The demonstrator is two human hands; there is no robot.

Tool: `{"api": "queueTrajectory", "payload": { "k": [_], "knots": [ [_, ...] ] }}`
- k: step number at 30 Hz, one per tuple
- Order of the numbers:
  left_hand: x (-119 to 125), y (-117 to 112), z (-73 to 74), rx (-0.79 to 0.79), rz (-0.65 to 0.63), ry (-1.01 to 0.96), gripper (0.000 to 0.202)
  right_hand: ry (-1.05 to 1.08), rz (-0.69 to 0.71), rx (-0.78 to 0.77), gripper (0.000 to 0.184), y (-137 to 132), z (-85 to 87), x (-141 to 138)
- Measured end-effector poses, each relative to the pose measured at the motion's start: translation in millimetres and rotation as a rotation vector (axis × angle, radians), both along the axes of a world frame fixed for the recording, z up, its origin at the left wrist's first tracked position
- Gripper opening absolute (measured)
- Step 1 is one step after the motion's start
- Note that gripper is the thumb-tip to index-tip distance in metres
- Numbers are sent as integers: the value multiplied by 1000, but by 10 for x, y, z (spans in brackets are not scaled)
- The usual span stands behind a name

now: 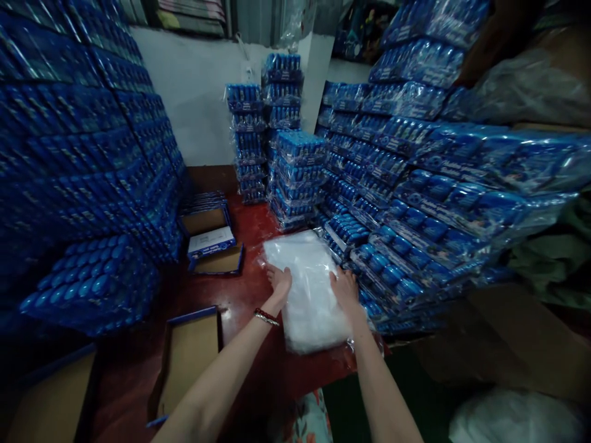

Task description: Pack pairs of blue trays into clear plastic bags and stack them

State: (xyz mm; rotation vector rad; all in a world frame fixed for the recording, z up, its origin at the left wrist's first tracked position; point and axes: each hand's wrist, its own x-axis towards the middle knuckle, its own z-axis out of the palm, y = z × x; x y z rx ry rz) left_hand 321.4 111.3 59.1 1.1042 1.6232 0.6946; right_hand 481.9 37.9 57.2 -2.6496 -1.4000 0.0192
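Note:
A thick stack of clear plastic bags (308, 301) lies flat on the red surface in front of me, its loose edges crinkled. My left hand (279, 284) touches the stack's left edge, fingers apart and thumb toward the middle; a beaded bracelet is on that wrist. On the opposite edge rests my right hand (345, 290), its fingers spread and the thumb pointing inward. Neither hand has its fingers closed around anything that I can see.
Shrink-wrapped blue packs (415, 203) are piled on the right, with more wrapped stacks (300, 175) behind the bags. A tall blue wall of packs (83, 135) rises left. Shallow cardboard trays (191, 351) and unwrapped blue bottles (99, 277) stand on the red surface (252, 227).

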Motion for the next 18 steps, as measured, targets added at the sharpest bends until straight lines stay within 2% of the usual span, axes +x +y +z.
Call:
{"api": "queueTrajectory", "payload": {
  "k": [3,6,10,14,18],
  "knots": [
    [78,-36,45,7,34,85,77,-73,55,-3,53,-59,78,-38],
    [83,-133,33,42,32,120,73,-164,134,66,56,-60,94,-149],
    [19,-230,-27,80,1,36,68,-65,246,31,57,194,3,-199],
    [-90,-221,-53,118,55,-48,67,41,141,-44,60,516,-65,-171],
    [-190,-157,-41,164,40,-102,68,51,45,-71,62,680,-51,-176]
  ]
}}
